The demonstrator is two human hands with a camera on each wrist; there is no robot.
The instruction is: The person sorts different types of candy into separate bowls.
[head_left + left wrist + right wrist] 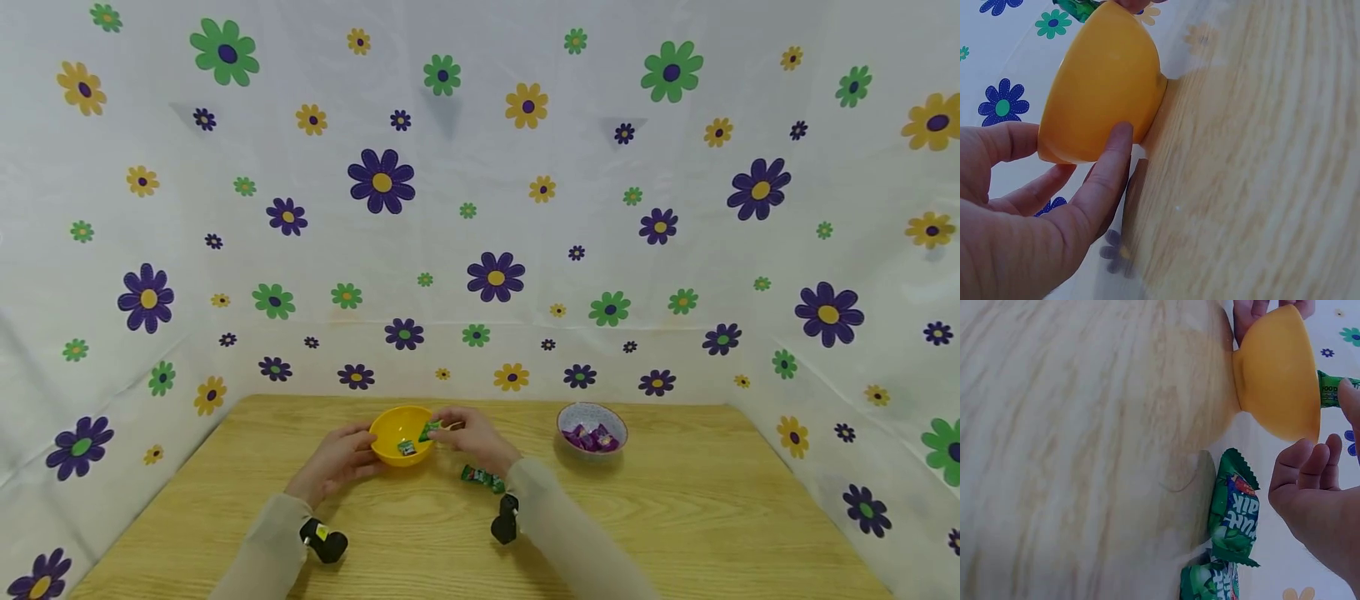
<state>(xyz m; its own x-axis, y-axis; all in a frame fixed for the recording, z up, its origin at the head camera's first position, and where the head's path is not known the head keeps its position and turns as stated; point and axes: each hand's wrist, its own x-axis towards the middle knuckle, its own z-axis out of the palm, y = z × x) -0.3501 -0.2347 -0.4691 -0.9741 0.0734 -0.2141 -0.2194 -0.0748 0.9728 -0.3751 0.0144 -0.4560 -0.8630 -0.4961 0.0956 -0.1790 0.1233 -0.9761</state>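
A yellow bowl (383,452) stands on the table at the left of centre, with one green-wrapped candy (407,447) inside. My left hand (341,460) grips its left side, one digit over the rim and others against the outer wall (1100,81). Over the bowl's right edge, my right hand (474,437) pinches another green candy packet (428,430) between thumb and fingers. In the right wrist view that packet (1330,389) shows just past the rim. Two more green candies (482,477) lie on the table under the right wrist; one wrapper (1235,512) has white lettering.
To the right stands a speckled bowl with a reddish rim (592,451), holding several purple-wrapped candies (592,437). The wooden table (675,517) is bounded at the back and sides by a white flowered sheet (450,233).
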